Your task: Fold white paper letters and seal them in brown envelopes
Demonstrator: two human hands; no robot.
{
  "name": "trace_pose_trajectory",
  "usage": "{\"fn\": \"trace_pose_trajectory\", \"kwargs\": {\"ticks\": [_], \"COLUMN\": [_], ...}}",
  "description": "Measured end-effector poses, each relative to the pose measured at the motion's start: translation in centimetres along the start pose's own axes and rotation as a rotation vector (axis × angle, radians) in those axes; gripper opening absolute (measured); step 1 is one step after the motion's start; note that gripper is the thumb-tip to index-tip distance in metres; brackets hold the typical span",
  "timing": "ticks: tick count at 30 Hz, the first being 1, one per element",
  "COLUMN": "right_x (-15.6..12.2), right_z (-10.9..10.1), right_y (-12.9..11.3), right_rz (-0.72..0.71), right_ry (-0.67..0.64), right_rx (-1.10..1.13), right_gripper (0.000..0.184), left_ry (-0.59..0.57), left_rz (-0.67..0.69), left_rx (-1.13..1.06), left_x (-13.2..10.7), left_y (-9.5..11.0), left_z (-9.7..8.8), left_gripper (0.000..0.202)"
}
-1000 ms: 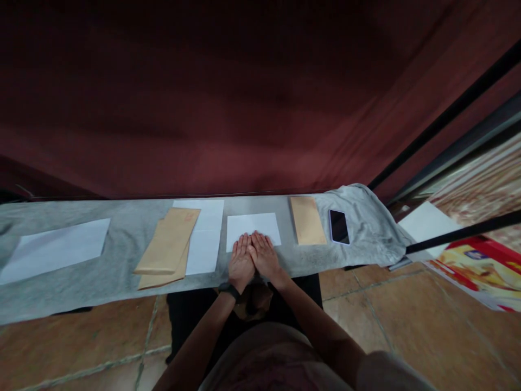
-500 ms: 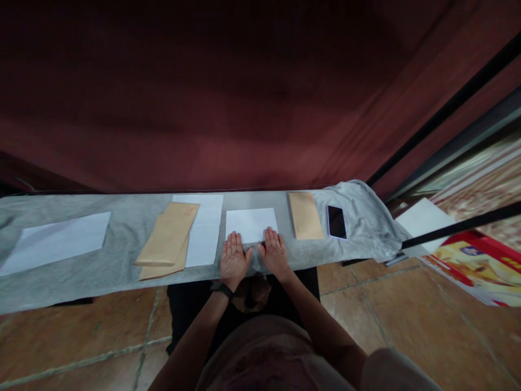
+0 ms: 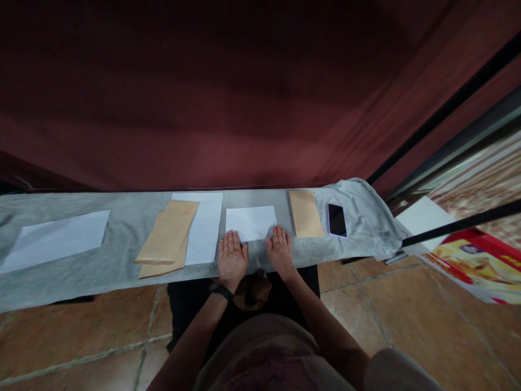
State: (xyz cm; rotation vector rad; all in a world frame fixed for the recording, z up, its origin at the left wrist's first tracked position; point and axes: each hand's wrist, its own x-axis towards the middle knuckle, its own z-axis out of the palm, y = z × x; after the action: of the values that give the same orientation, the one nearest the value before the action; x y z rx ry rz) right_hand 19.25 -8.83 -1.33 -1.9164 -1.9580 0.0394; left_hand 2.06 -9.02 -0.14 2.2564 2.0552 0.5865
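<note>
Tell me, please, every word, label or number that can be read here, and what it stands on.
No text here can be read.
Brown envelopes: a faint reddish mark near the top corner, too blurred to read.
Red and yellow printed sheet on the floor: a small blue mark, too blurred to read.
Middle white sheet: no print shows.
Phone: screen dark, nothing shows.

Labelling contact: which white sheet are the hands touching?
The small centre sheet, left hand and right hand flat at its near corners; other white sheets lie untouched.
</note>
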Motion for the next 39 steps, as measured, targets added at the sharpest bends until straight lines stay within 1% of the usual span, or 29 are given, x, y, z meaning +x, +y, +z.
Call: {"fn": "trace_pose_trajectory", "kwargs": {"ticks": [4,7,10,13,15,18,21,24,27,30,33,36,39], "right_x": [2.3,3.6,4.1,4.0,4.0,3.9,3.9,4.4,6.0,8.0,9.5,10.0,10.1], "right_z": [0.5,1.2,1.7,2.0,2.1,2.0,1.7,1.4,1.5,2.0,2.8,3.4,3.8], "right_y": [-2.4,-3.4,-3.2,-2.3,-1.6,-0.6,0.2,0.2,-0.9,-2.6,-3.7,-3.6,-3.0], "right_rz": [-0.142,-0.182,-0.176,-0.152,-0.119,-0.066,-0.017,0.033,0.022,-0.067,-0.136,-0.149,-0.149], "right_ry": [-0.11,-0.159,-0.149,-0.101,-0.063,-0.03,-0.035,-0.049,-0.065,-0.103,-0.156,-0.178,-0.158], "right_rx": [0.094,0.096,0.055,0.028,0.01,-0.021,-0.051,-0.066,-0.026,0.043,0.072,0.056,0.03], "right_gripper": [0.053,0.051,0.051,0.054,0.056,0.058,0.059,0.059,0.056,0.054,0.054,0.053,0.052], "left_ry": [-0.134,-0.209,-0.171,-0.101,-0.074,-0.048,-0.023,-0.003,-0.035,-0.115,-0.193,-0.215,-0.179], "left_rz": [0.144,0.163,0.124,0.075,0.043,-0.006,-0.043,-0.058,-0.002,0.081,0.109,0.111,0.089], "left_rx": [-0.017,-0.024,-0.028,-0.032,-0.035,-0.039,-0.042,-0.037,-0.044,-0.065,-0.073,-0.067,-0.059], "left_x": [2.4,3.8,4.2,4.1,4.1,4.1,4.2,4.7,6.2,8.1,9.5,10.1,10.3], "left_y": [1.5,1.3,0.4,-0.5,-0.9,-1.3,-1.5,-1.4,-0.7,0.1,0.4,0.1,-0.4], "left_z": [0.6,1.4,1.9,2.1,2.2,2.2,2.0,1.8,1.9,2.5,3.3,3.7,3.9], "left_gripper": [0.06,0.06,0.06,0.062,0.063,0.063,0.064,0.064,0.062,0.06,0.059,0.059,0.059]}}
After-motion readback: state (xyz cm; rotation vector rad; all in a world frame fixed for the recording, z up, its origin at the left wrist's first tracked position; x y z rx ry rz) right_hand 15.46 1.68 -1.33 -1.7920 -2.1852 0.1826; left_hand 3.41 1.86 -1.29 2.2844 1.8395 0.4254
